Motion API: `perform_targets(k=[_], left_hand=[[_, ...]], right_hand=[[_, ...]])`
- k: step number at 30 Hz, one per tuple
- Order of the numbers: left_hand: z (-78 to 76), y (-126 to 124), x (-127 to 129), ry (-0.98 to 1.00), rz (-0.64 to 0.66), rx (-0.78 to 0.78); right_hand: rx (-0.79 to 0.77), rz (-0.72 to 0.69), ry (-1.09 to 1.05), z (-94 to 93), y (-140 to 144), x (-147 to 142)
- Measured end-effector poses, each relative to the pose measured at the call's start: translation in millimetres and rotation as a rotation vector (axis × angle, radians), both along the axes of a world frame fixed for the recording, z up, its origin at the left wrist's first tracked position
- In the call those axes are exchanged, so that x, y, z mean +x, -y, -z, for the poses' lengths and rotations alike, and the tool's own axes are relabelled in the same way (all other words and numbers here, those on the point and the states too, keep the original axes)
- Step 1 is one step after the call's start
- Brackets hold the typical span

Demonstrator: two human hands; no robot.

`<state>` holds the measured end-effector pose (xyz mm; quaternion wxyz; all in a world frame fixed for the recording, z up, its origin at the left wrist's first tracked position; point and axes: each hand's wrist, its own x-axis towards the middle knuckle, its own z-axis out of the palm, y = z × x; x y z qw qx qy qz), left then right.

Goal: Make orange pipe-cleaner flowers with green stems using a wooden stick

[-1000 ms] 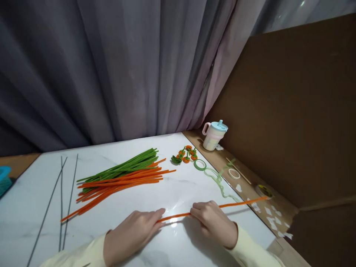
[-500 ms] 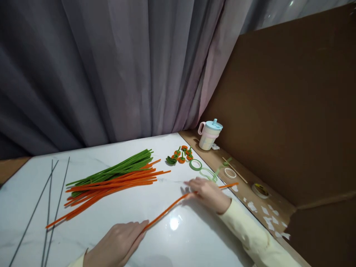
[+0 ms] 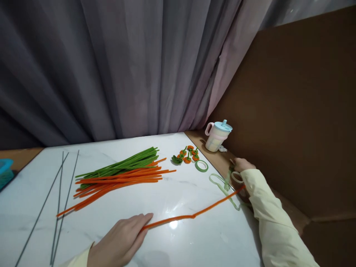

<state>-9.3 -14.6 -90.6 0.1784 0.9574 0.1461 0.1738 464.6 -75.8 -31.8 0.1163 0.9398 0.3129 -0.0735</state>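
Note:
My left hand [image 3: 122, 239] pinches one end of an orange pipe cleaner [image 3: 167, 221] above the white table. The strip runs rightward with a slight kink in the middle, and its far end passes by my right sleeve. At the brown surface on the right, my right hand [image 3: 242, 164] has its fingers closed over a thin wooden stick [image 3: 231, 161]; only the stick's tip shows. Near that hand are a white tape ring [image 3: 236, 177] and a loose pale green ribbon [image 3: 219, 180].
Bundled green pipe cleaners [image 3: 125, 163] and orange pipe cleaners [image 3: 119, 181] lie mid-table, with grey wires [image 3: 59, 200] to the left. Small orange persimmon-like pieces [image 3: 187, 159], a green tape roll [image 3: 201, 165] and a lidded cup [image 3: 217, 137] are toward the back right.
My right hand has let go of the orange pipe cleaner and moved right to the stick. My left hand still holds the near end. The view has turned slightly left.

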Motion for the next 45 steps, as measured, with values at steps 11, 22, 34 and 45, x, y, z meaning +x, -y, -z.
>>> perform_targets(k=[11, 22, 34, 45], left_hand=[[-41.2, -36, 37, -0.147, -0.011, -0.531], [-8.6, -73, 54, 0.105, 0.223, -1.257], [7.0, -85, 54, 0.002, 0.21, -1.373], [0.5, -84, 58, -0.1, 0.111, -1.289]], right_hand=[[0.453, -0.387, 0.197, -92.6, -15, -93], [0.942, -0.517, -1.712, 42.7, -49, -287], [1.226, -0.174, -1.773, 68.2, -59, -279], [1.074, -0.275, -1.672, 83.0, -64, -276]])
